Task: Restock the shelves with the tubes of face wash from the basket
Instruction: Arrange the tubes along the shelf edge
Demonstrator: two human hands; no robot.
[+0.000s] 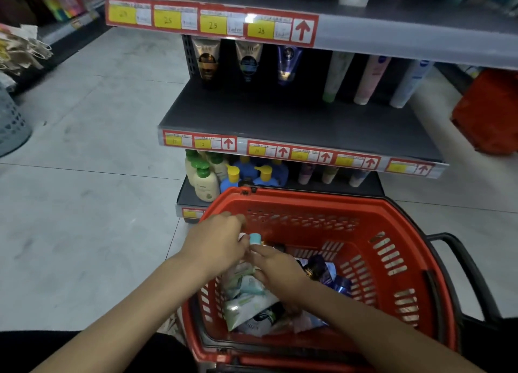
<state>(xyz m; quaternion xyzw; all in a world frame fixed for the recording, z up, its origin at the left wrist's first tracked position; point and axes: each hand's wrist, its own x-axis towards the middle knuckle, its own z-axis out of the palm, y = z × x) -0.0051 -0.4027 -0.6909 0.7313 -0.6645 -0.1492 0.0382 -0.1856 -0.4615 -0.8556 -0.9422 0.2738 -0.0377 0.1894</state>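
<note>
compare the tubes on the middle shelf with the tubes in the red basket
The shelf tubes stand upright on their caps, spaced in a row; the basket tubes lie piled at all angles. The shelf tubes number six; the basket tubes overlap too much to count. Both are squeeze tubes.

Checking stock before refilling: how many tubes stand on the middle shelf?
6: gold-black tube, gold-blue tube and purple tube at the back left; green-capped tube, pink tube and white-blue tube to the right. Others may be hidden behind.
</note>
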